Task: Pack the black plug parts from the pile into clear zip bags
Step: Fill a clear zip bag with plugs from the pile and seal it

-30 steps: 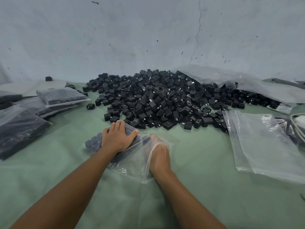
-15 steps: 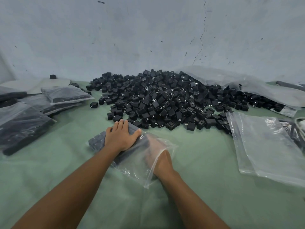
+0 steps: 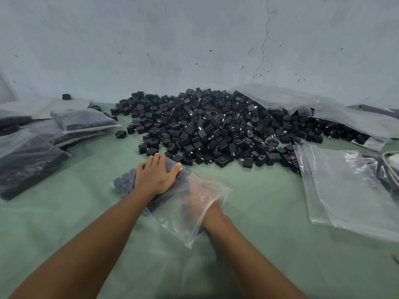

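Our left hand (image 3: 156, 176) presses the bag (image 3: 179, 219), fingers straight; our right hand (image 3: 199, 196) is inside it, where we cannot tell its fingers' state.

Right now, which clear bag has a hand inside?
The centre bag: the right hand is inside it. Filled bags at left and the empty bag at right lie untouched.

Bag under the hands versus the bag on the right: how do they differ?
The bag under the hands holds black plug parts; the bag on the right looks empty. The left hand presses on the former, the right hand is inside it; the latter lies untouched. Both are clear.
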